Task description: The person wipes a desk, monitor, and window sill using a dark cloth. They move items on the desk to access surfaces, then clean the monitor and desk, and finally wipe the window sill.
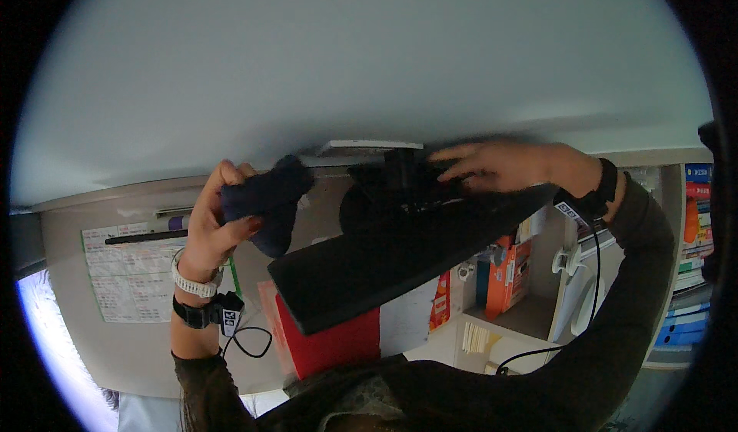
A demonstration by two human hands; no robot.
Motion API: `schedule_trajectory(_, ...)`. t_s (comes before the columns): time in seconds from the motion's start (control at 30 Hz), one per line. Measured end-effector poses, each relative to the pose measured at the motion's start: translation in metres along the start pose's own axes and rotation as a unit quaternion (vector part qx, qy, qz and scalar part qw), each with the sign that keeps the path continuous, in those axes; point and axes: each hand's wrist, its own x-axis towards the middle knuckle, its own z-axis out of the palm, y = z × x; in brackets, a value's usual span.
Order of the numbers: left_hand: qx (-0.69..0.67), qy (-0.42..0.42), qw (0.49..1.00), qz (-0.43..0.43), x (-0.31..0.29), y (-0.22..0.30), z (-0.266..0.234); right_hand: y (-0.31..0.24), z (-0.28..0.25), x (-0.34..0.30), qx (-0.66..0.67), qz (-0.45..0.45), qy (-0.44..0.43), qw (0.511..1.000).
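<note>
Bunched in my left hand [217, 220] is a dark navy cloth [280, 201], its loose part hanging beside the fingers. The black monitor [400, 259] stands at an angle in the middle, seen from above, with its dark stand [398, 172] behind it. My right hand [500, 163] reaches over the monitor's far side toward the stand, its fingers stretched out and apart. Whether its fingertips touch the stand or the back of the monitor, I cannot tell.
A wall [369, 63] rises close behind the desk. Written sheets [127, 270] lie at left. Under the monitor's near edge is a red folder [330, 343]. An orange box [507, 278] sits in a compartment at right; several books [696, 240] fill the far-right shelf.
</note>
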Motion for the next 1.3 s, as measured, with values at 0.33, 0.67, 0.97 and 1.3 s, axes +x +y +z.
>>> schedule_trajectory(0.33, -0.006, 0.028, 0.999, -0.021, -0.018, -0.021, -0.002, 0.006, 0.004, -0.002, -0.007, 0.094, 0.003, 0.996)
schedule_trajectory(0.67, -0.041, 0.060, 0.995, 0.063, -0.049, -0.008, -0.014, -0.038, -0.034, -0.017, 0.143, 0.127, -0.019, 0.981)
schedule_trajectory(0.97, -0.067, 0.225, 0.952, 0.196, -0.116, 0.022, 0.008, -0.125, -0.040, -0.029, 0.102, -0.002, 0.135, 0.986)
schedule_trajectory(1.3, 0.196, 0.037, 0.980, 0.002, -0.043, -0.003, -0.019, -0.121, 0.000, -0.026, 0.101, -0.040, 0.155, 0.982)
